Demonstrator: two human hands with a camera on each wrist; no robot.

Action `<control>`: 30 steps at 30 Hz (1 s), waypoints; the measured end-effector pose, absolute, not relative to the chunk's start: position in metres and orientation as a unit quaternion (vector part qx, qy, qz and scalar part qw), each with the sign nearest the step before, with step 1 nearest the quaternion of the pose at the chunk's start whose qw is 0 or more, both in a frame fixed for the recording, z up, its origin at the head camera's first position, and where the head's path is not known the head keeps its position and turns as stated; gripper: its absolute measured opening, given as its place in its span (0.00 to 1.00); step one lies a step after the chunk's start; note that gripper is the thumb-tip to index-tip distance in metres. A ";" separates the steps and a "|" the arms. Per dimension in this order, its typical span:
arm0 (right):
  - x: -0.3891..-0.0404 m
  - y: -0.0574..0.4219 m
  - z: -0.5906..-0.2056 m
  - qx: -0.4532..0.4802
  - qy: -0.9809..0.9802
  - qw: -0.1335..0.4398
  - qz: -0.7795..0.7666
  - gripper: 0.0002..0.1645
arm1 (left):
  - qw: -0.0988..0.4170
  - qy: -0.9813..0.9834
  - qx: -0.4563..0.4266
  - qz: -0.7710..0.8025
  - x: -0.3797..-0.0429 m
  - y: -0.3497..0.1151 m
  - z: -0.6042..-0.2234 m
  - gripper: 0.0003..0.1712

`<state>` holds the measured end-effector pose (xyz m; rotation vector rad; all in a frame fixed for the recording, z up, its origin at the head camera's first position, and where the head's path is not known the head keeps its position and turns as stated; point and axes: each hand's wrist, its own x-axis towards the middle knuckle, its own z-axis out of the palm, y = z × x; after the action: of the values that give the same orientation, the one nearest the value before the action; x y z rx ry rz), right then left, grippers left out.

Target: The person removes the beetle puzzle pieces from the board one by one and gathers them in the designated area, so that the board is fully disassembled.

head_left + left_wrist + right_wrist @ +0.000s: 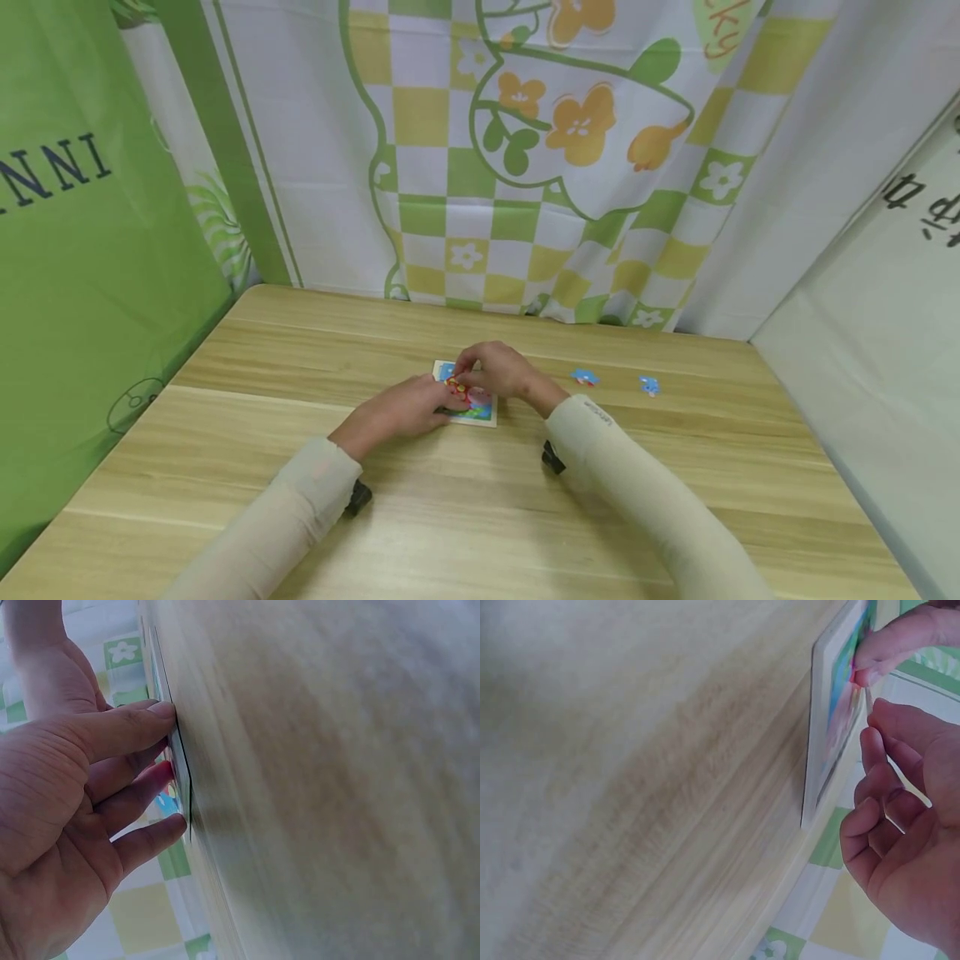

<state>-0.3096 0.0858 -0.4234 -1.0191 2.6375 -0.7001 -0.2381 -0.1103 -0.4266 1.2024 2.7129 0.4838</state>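
Puzzle [482, 413]: flat on table [450, 517]
Left hand [405, 408]: fingers apart, touching puzzle
Right hand [501, 371]: pinches piece [869, 704]

A head camera looks forward and down over the desk [450, 521] from well above, facing a checked curtain [420, 117]. Wrist cameras peer in low and close beside the left hand [405, 408] and right hand [501, 369], their views rolled so the desktop stands steeply on edge; both share the puzzle [480, 418], both hands and the curtain beyond.
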 end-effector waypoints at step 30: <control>-0.312 0.101 -0.417 -0.315 0.919 0.054 -0.230 0.05 | 0.077 0.904 0.383 0.170 -0.239 -0.111 -0.427 0.20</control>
<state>-0.3116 0.1014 -0.4167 -0.9580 2.7923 -0.6995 -0.2391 -0.1106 -0.4272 1.1487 2.7099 0.5102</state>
